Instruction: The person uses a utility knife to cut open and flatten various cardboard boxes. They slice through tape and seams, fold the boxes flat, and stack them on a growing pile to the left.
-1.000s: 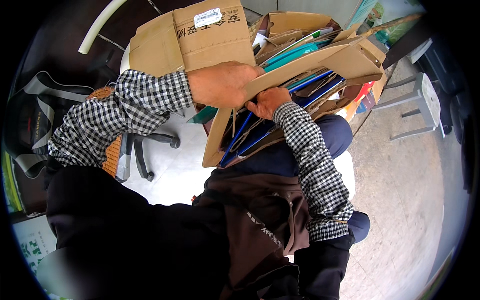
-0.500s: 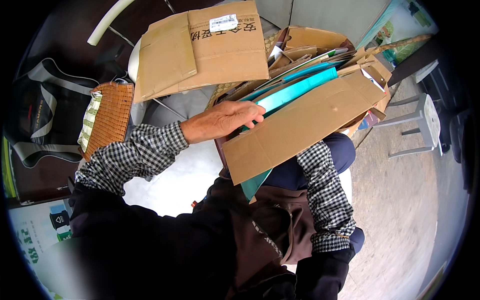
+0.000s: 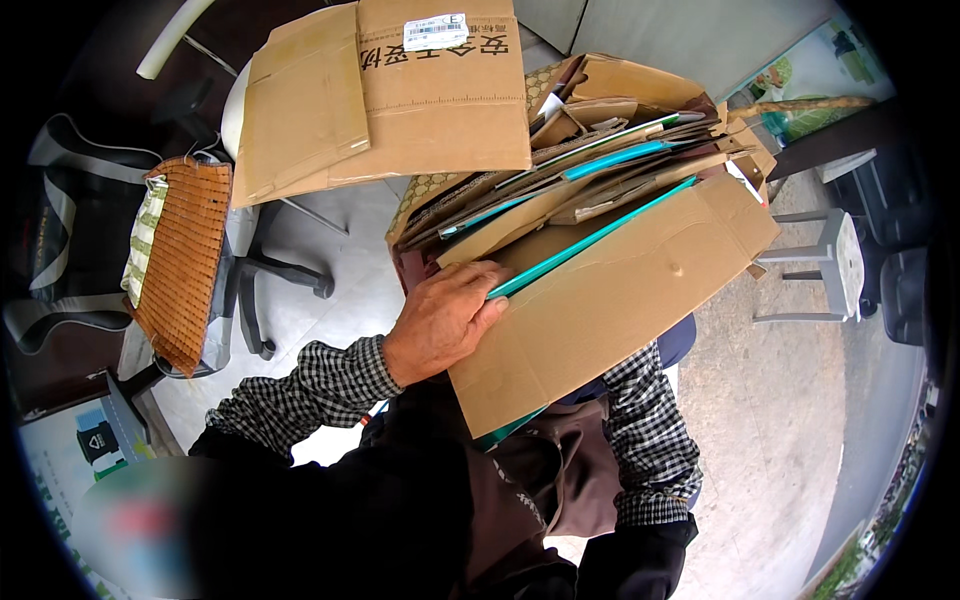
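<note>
A long brown cardboard panel (image 3: 620,300) leans across my lap, tilted, in front of a box of scrap. Along its far edge runs a thin teal sheet (image 3: 600,240), and a teal corner pokes out below the panel. My left hand (image 3: 445,320) grips the left end of panel and sheet together, thumb on the near face, fingers behind. My right forearm, in a checkered sleeve (image 3: 655,430), goes up under the panel, which hides my right hand. Behind the panel, the large box (image 3: 640,82) is packed with flattened cardboard and some blue and teal pieces.
Beyond my left hand lies a big flattened carton (image 3: 440,120) with a white label. An office chair (image 3: 250,290) and a woven brown mat (image 3: 185,260) are at the left. A grey stool (image 3: 835,265) stands on the right; a wooden stick (image 3: 810,104) lies behind the box.
My left hand has come down and nearer, from the teal sheet's face to the panel's left end. The teal sheet has sunk behind the cardboard, leaving only a strip. The view has shifted slightly.
</note>
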Demonstrator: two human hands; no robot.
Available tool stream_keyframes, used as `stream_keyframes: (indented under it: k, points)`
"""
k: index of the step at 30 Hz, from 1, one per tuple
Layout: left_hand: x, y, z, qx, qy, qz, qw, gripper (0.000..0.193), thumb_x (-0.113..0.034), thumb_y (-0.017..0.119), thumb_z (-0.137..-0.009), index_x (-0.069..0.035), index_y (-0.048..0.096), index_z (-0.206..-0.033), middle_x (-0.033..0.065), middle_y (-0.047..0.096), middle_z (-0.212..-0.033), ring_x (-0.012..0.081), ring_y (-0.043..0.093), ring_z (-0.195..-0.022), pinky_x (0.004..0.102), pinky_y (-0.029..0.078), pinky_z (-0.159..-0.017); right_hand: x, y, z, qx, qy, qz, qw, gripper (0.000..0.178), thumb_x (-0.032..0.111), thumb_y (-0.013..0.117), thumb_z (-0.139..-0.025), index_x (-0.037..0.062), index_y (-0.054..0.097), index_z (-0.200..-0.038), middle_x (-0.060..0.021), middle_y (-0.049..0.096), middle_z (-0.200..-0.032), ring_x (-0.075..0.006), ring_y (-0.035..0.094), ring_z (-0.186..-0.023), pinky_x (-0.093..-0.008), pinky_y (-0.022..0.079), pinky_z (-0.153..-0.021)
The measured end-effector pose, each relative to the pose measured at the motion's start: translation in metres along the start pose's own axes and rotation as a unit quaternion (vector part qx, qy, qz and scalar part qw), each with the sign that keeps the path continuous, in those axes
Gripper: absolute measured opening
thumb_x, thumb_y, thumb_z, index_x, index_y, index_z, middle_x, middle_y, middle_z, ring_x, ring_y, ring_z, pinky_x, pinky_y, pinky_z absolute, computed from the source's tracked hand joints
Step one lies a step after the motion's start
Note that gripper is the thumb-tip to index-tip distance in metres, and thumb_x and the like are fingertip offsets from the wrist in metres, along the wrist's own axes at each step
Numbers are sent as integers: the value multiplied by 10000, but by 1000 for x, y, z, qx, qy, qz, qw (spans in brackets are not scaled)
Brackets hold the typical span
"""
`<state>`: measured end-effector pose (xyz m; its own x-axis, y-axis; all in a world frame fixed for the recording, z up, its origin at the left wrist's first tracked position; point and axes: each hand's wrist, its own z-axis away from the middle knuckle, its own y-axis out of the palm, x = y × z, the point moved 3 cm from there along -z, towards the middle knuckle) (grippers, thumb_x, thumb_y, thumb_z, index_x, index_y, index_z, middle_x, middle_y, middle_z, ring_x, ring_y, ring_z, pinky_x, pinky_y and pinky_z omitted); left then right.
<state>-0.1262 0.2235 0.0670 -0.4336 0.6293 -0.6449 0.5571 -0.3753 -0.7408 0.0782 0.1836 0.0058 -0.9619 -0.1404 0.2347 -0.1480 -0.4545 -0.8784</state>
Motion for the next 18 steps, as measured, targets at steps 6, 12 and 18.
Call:
stream_keyframes:
  k: [6,12,18]
  points:
    - [24,23,3,97,-99,26,990,267,-217,583,-996,41,631,-944,281,628,-905,475,603,-836,522,481,-731,-1,6,4,-4,7,-18,1000,464,451,459,-1020,163,647,-1331,-70,668,-1295,-244,663,-1111,-410,526,-889]
    - [66,6,8,61,-29,-9,998,244,-171,572,-1016,42,585,-896,232,549,-686,402,540,-592,495,403,-565,17,8,-44,11,-22,-14,1000,466,441,449,-1027,156,638,-1343,-63,660,-1308,-242,658,-1113,-410,520,-889]
    - [84,12,-33,118,-59,-35,991,198,-159,587,-1008,37,587,-981,227,579,-758,390,559,-652,484,423,-611,14,-5,-59,19,-18,-15,1000,468,431,439,-1033,149,629,-1355,-57,652,-1321,-240,654,-1116,-409,515,-888]
